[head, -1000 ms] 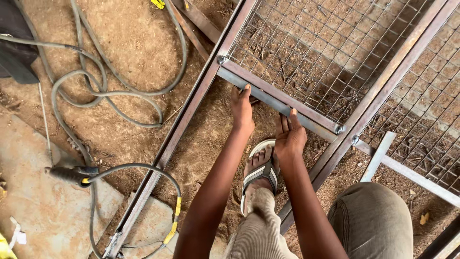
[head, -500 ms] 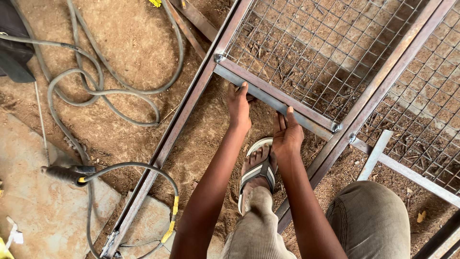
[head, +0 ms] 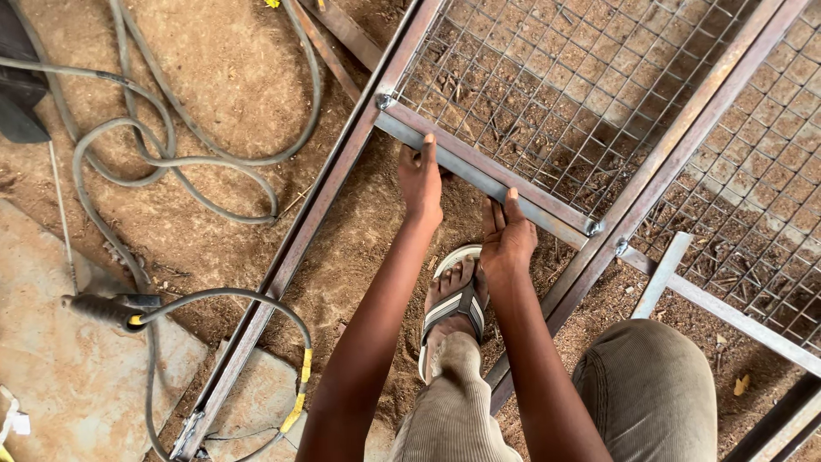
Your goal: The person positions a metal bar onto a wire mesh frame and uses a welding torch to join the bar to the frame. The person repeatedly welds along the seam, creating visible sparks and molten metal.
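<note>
Left hand point(head: 422, 181): fingers curled over the flat steel crossbar point(head: 479, 175), gripping it
Right hand point(head: 506, 241): fingers closed on the same crossbar, lower along it
Crossbar: one, lying on the dirt ground between two long frame rails point(head: 308, 231), against the wire mesh panel point(head: 564, 85)
Mesh panels: two in view
Foot: one sandal point(head: 453, 308) just below the hands
Cables point(head: 162, 162): looped on the dirt, left
</note>
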